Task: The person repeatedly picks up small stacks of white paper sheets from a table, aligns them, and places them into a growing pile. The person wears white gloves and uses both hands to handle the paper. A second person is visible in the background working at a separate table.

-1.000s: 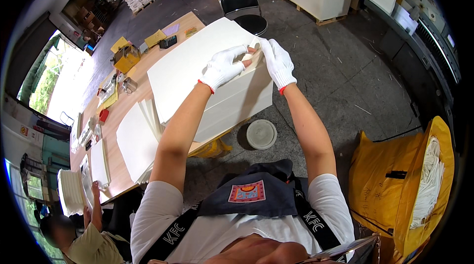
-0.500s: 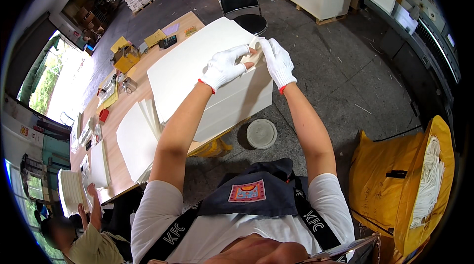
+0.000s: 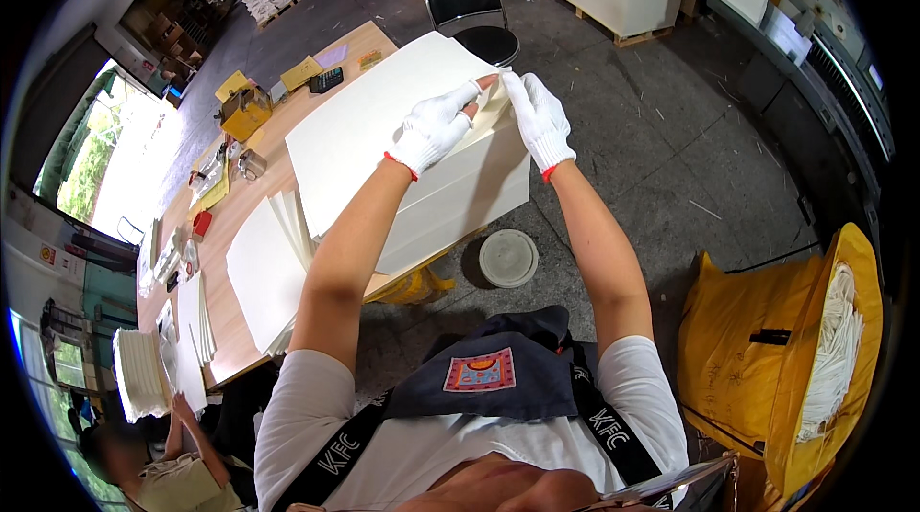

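Observation:
Large white sheets [image 3: 383, 100] lie in a tall stack on the wooden table in front of me. Both my hands wear white gloves with red cuffs and work at the stack's right corner, where the top sheets curl upward. My left hand [image 3: 431, 126] rests over the sheets, its bare thumb and forefinger apart, the forefinger reaching to the lifted edge. My right hand [image 3: 539, 117] is closed on the raised corner from the outer side, fingers together. How many sheets it grips is hidden.
Smaller fanned white sheets [image 3: 264, 273] lie left of the stack. A yellow box [image 3: 244, 113], a calculator [image 3: 327, 80] and a metal mug [image 3: 252, 164] stand farther back. On the floor are a round bucket [image 3: 508, 258] and a yellow sack [image 3: 738, 359]. A co-worker sits lower left.
My left thumb and forefinger have shifted away from me and slightly left along the curled corner. My right hand barely moves. The co-worker's hands have come down from their sheets.

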Demonstrator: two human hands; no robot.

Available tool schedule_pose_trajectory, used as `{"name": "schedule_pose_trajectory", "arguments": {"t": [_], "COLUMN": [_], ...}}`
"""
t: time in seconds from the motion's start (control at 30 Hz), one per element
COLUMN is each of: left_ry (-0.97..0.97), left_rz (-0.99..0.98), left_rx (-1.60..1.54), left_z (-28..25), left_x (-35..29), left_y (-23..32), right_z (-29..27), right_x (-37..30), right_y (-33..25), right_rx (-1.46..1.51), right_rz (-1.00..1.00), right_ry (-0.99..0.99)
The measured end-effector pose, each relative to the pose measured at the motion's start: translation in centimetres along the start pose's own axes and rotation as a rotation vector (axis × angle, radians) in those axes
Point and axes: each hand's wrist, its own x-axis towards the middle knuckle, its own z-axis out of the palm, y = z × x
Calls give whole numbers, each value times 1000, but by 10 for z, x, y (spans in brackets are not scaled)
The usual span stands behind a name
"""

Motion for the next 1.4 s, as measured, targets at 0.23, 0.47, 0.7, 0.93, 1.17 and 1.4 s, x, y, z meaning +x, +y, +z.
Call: {"name": "schedule_pose_trajectory", "arguments": {"t": [0.23, 0.47, 0.7, 0.93, 1.17, 1.4], "left_ry": [-111, -7, 219, 174, 45, 24], "left_rz": [-19, 73, 347, 328, 111, 163], "left_rx": [108, 113, 353, 411, 443, 368], "left_z": [-7, -3, 9, 16, 18, 10], "left_x": [-1, -5, -11, -2, 28, 17], "left_y": [13, 16, 3, -16, -18, -20], "right_z": [2, 0, -35, -32, -39, -21], "right_x": [-1, -1, 4, -1, 8, 13], "right_y": [7, 5, 13, 20, 9, -6], "right_rx": [44, 62, -224, -552, -715, -311], "right_rz": [-15, -5, 47, -451, -593, -313], "right_ry": [24, -3, -96, -111, -138, -139]}}
